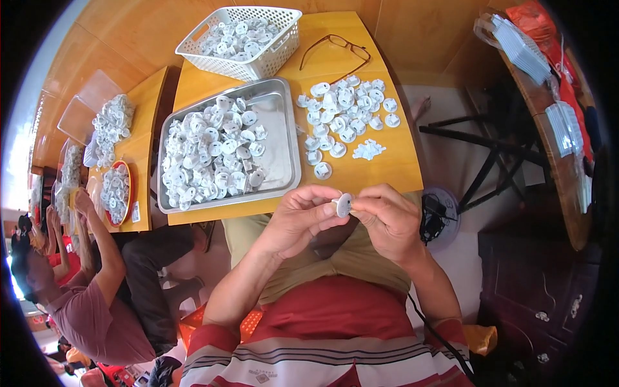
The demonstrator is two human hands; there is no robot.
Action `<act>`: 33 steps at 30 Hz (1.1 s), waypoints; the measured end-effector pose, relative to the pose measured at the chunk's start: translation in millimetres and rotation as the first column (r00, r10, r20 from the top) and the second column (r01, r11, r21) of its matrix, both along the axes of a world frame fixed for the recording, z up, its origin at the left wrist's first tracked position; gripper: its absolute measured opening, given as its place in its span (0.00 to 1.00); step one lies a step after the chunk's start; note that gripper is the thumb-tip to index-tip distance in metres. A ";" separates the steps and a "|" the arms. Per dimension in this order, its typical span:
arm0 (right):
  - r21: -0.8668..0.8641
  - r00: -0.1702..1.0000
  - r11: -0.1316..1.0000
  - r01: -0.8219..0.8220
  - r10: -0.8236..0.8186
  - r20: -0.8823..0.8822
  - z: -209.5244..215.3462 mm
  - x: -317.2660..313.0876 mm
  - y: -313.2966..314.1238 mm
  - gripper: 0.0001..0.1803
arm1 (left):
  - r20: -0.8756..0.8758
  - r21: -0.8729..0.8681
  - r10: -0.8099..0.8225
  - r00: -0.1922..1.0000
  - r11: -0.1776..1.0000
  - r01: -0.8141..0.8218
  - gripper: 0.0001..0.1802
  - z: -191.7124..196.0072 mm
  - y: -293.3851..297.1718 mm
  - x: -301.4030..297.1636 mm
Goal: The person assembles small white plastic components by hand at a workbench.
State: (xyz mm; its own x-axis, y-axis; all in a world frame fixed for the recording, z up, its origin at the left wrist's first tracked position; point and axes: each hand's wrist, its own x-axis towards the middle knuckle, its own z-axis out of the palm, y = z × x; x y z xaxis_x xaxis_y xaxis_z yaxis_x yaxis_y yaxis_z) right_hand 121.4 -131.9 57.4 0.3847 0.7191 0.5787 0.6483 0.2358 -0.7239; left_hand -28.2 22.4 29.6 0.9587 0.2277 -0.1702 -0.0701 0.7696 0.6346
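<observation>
Just off the table's near edge, a round white plastic part (343, 205) is held up between my hands. Its flat disc side shows, tilted on edge. My left hand (302, 216) pinches it between thumb and fingers. From the other side, my right hand (390, 219) grips its right edge with closed fingertips; whether a small piece is also between them is hidden. Similar white round parts (348, 106) lie spread on the table (380, 171) ahead, beside a little heap of small pale pieces (369, 149). One part (323, 170) sits apart, nearest my hands.
A metal tray (274, 106) heaped with white parts stands left of centre. Behind it is a white perforated basket (284, 58) of more parts, with eyeglasses (338, 46) nearby. At left, a co-worker (97, 303) sits by another table with an orange-rimmed bowl (131, 193). Black folding legs (490, 142) stand right.
</observation>
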 end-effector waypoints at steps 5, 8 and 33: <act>0.002 1.000 1.000 0.005 -0.005 0.022 -4.5 -0.5 -1.2 0.14 | -0.011 -0.007 -0.022 1.000 1.000 0.021 0.13 -0.9 -3.1 4.4; -0.005 0.999 1.000 0.008 -0.008 0.034 -4.8 0.3 -1.8 0.14 | -0.003 -0.017 -0.019 1.000 1.000 0.019 0.12 -4.1 -4.8 5.2; -0.033 0.995 0.997 0.063 -0.060 0.075 -8.6 2.0 -9.1 0.12 | -0.050 0.007 -0.007 0.999 1.000 0.007 0.12 -9.1 -13.0 12.3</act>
State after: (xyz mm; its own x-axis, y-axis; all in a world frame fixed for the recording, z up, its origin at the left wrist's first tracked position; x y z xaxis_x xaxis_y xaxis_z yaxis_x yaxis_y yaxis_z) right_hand 123.4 -141.0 48.8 0.3858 0.7160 0.5818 0.7131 0.1687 -0.6804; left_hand -15.9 9.5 20.5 0.9506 0.2225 -0.2164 -0.0329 0.7654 0.6427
